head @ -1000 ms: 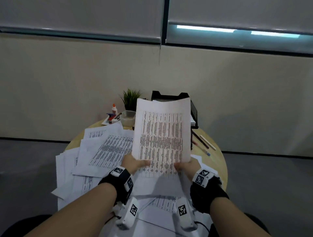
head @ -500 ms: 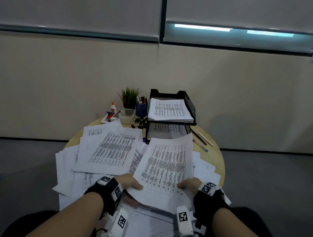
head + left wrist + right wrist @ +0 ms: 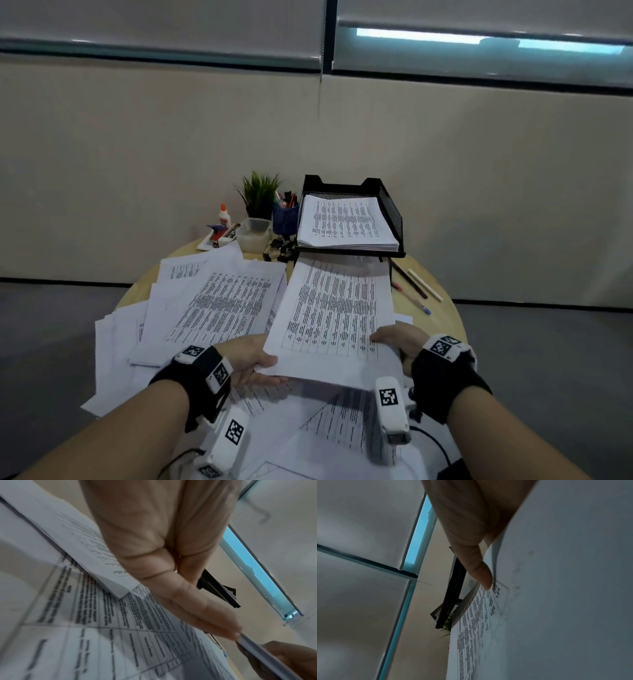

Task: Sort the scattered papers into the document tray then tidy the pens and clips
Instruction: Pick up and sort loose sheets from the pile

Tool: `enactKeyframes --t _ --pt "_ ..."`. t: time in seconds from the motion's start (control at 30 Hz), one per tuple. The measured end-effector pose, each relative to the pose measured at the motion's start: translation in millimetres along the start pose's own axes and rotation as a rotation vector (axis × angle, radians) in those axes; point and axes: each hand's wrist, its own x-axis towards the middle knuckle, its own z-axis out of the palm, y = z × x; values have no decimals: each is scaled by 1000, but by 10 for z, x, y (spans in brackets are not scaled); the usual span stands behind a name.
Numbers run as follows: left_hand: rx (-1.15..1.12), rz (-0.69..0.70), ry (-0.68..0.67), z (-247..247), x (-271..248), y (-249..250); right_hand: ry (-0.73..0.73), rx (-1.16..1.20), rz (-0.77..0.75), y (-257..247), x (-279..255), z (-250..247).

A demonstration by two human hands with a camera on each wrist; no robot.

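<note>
Left hand [image 3: 251, 359]: it holds the near left corner of the stack [image 3: 334, 315], thumb on top and fingers clamped underneath, so the sheets do not slide apart.
Right hand [image 3: 397, 339]: it grips the near right edge of the same stack; the right wrist view shows the thumb [image 3: 479, 572] pressing on the printed side. The fingers below are hidden, but I judge they pinch from under.
Stack: it lies almost flat, lifted a little above the loose papers [image 3: 219, 305], its far edge pointing to the tray [image 3: 390, 212]. Two hands keep it level and square, which I think makes it easy to slide in.
Tray: a black mesh one at the far side of the desk [image 3: 442, 308], with a pile of sheets already in the upper level. The lower level is mostly hidden behind the stack.
Loose papers: many are still spread on the left and near part of the desk, so the sorting is not finished.
Pens [image 3: 416, 286]: a few lie on the desk to the right of the tray, not yet tidied; more stand in the blue cup [image 3: 285, 219].
Clips [image 3: 279, 248]: a dark heap just beside the tray, in front of the cup, untouched.
</note>
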Motion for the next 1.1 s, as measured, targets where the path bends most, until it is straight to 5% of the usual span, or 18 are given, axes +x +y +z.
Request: enactKeyframes --t 0.23,0.77,1.1 --pt "-47 76 92 68 417 303 -180 111 59 -56 35 -185" --pt "-177 272 462 66 1566 944 182 451 -66 -499 1148 -277" --pt "190 275 662 -16 1895 919 232 479 -107 -390 1588 -305"
